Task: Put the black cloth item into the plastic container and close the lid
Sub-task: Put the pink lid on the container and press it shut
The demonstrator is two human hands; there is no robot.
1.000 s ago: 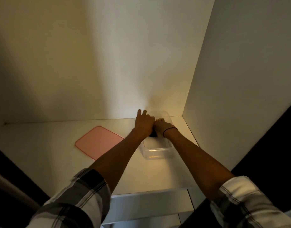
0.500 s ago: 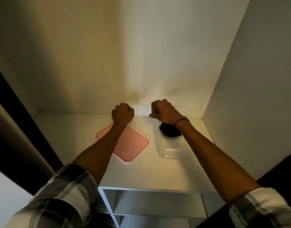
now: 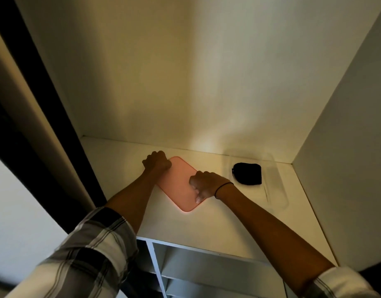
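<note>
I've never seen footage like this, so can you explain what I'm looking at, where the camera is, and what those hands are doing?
There is no machine here: the camera sits on a person's head and looks forward and down, so the two arms are the wearer's own. They reach into a white shelf. The left hand is at the far corner of a pink lid that lies flat, and the right hand rests on its near side; whether the fingers already grip it is unclear. To the right stands a clear plastic container, uncovered, with the black cloth item inside. Only the closing remains.
</note>
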